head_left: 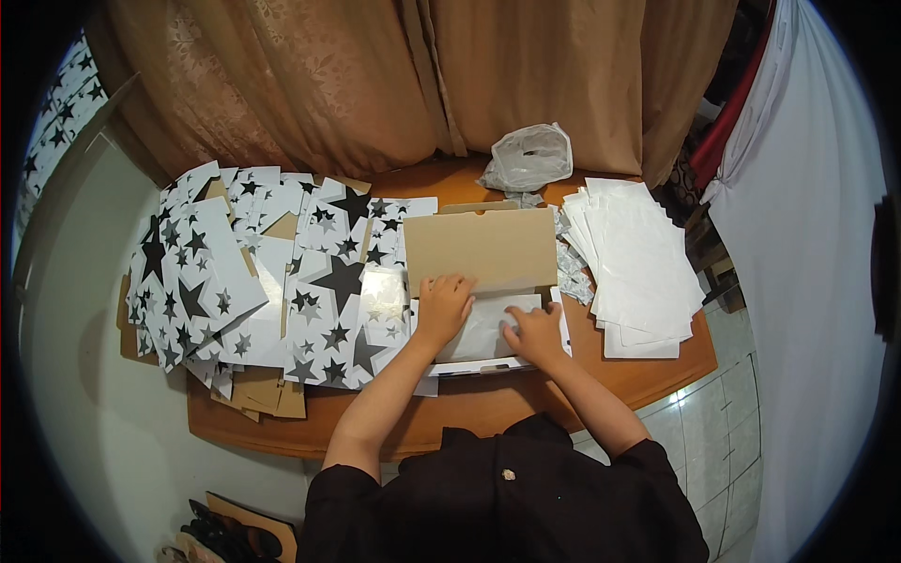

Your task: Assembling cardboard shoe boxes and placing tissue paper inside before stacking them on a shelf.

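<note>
From the head camera, we saw our left hand (443, 305) and right hand (535, 333) spread flat, gripping nothing, pressing a white sheet (483, 328) down inside the open cardboard box (479, 249) so it lay smooth; star-printed sheets (253, 281) lay left of them.

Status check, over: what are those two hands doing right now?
Left hand and right hand pressed flat on white sheet. Brown cardboard panel just behind. Star-printed sheets left, white stack right; nothing blocking.
</note>
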`<state>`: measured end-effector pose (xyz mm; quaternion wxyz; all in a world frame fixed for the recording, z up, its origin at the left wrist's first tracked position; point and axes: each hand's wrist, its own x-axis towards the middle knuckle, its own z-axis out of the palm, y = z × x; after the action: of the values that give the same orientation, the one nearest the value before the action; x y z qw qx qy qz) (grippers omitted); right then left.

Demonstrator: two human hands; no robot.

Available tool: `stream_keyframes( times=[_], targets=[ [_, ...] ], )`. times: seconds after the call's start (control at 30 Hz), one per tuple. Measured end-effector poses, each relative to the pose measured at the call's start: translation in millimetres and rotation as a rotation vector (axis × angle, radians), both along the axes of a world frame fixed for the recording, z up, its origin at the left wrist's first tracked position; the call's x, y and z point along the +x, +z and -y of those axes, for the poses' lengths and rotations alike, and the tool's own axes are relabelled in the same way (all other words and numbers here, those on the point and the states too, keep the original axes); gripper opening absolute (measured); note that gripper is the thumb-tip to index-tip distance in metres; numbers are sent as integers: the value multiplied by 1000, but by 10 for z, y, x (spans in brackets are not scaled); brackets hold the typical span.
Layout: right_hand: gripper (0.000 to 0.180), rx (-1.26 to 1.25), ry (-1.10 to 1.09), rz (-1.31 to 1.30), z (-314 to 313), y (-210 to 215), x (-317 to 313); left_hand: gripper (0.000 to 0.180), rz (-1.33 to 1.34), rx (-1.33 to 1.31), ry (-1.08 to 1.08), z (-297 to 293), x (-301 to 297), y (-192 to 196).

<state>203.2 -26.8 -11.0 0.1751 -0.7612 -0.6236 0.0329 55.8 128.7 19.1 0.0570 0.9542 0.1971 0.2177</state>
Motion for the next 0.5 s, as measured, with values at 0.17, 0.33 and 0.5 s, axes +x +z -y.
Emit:
stream_keyframes(
  times=[0.17, 0.33, 0.5],
  targets=[
    [47, 177, -245, 13, 2, 446, 75, 36, 191, 157, -132, 141, -34, 268],
    [44, 36, -302, 45, -125, 533, 288, 42, 35, -49, -160, 10, 3, 282],
    [14, -329, -133, -124, -158, 483, 518, 45, 197, 205, -117, 32, 104, 498]
  ],
)
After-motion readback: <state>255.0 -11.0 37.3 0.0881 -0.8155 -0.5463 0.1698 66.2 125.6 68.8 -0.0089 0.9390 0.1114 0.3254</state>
